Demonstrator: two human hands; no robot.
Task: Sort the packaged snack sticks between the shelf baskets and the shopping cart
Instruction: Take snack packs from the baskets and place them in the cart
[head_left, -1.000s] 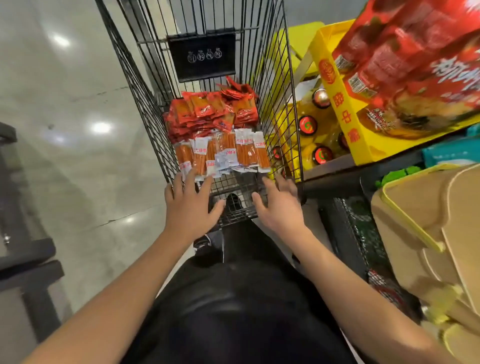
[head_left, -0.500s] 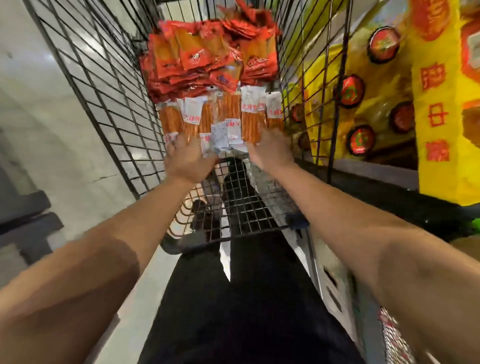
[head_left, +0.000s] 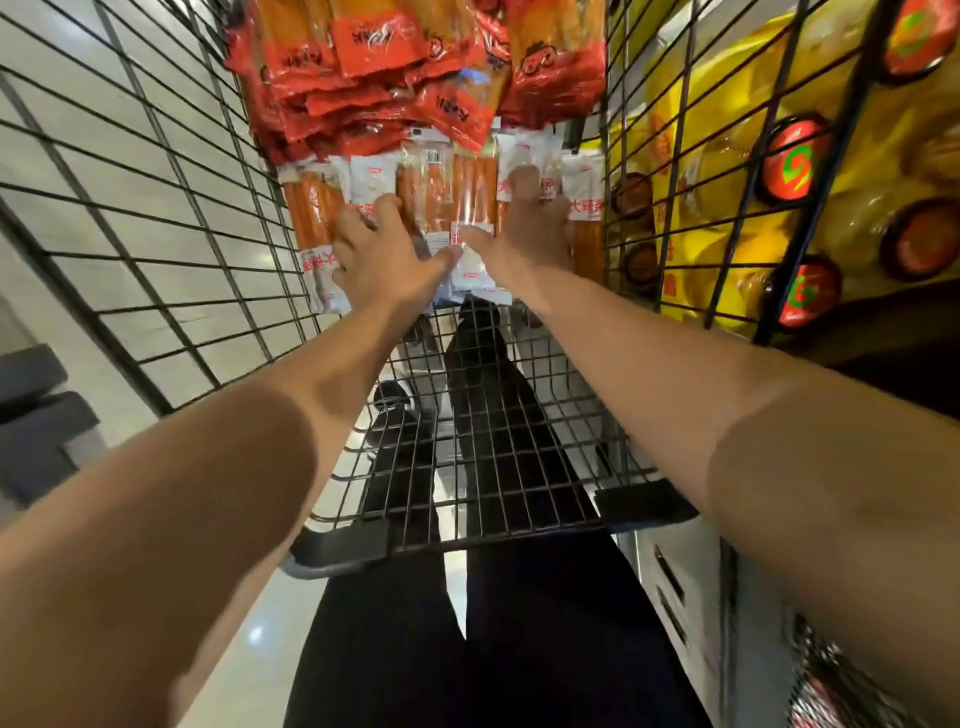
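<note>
A wire shopping cart (head_left: 171, 218) filled the frame, its far end at top centre heaped with red-and-orange snack packs (head_left: 395, 67) and, just below them, a row of clear packaged snack sticks (head_left: 470, 189) with white label ends. Both bare arms reached in from the lower corners. The left hand (head_left: 387, 254), at centre frame, lay palm-down on the clear packs, its fingers bent over their near ends, though whether it actually gripped one could not be told. The right hand (head_left: 530, 228), just beside it, pressed on the same row with fingers extended and thumb stretched toward the left hand. Red Chinese characters showed on the white labels, too blurred to read in full. At right, beyond the cart's mesh, stood a yellow display (head_left: 727, 171) of round red-capped containers (head_left: 789, 166).
</note>
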